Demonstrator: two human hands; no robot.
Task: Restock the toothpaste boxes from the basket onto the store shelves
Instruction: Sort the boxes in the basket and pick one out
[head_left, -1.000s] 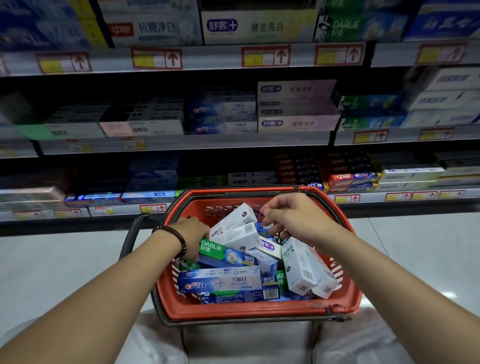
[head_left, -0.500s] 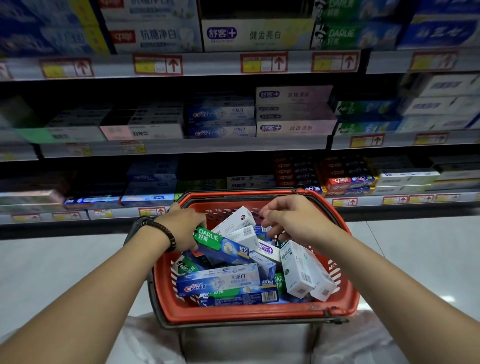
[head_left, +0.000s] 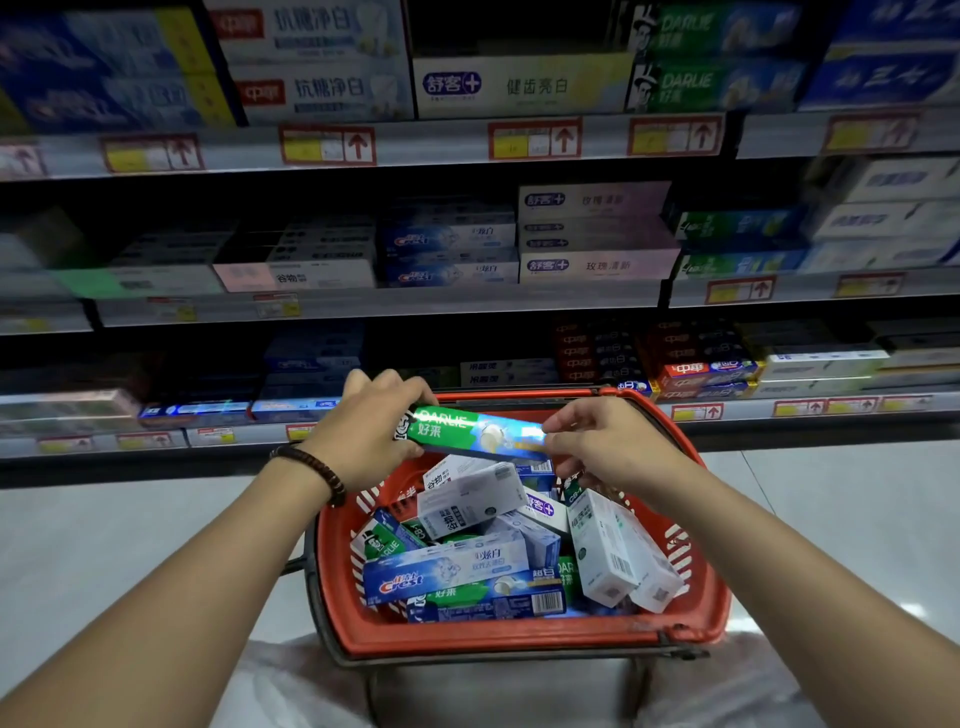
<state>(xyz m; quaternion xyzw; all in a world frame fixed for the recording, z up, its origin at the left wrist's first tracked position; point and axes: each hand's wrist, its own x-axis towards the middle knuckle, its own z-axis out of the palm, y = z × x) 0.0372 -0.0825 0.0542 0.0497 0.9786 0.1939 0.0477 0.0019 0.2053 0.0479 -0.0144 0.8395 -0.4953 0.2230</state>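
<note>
Head view looked down over both forearms to a red basket (head_left: 519, 638) standing before the store shelves (head_left: 415, 148). The left hand (head_left: 363, 434), with a dark beaded bracelet (head_left: 311, 467) at the wrist, gripped the left end of a green Darlie box (head_left: 475, 434), its fingers curled over the top edge. The right hand (head_left: 605, 441) pinched the right end of the same box between thumb and fingertips. The box was held lengthwise between the two hands, nearly level with its right end a little lower, above the far half of the basket and clear of the boxes below it.

Inside the basket lay a loose heap of toothpaste boxes. A blue Crest box (head_left: 447, 571) lay across the near side, a white box (head_left: 470, 499) rested tilted in the middle, and a tall white box (head_left: 608, 551) leaned against the right wall. Green Darlie packaging showed between them.

Behind, three shelf levels carried rows of boxes, somewhat blurred. Green Darlie cartons (head_left: 719, 85) stood on the top level to the right, blue Crest cartons (head_left: 449, 254) on the middle level, and red cartons (head_left: 701, 371) on the lowest level just past the basket's far rim. Red-framed price tags (head_left: 327, 145) lined the shelf edges. Pale floor (head_left: 104, 545) stretched to either side.
</note>
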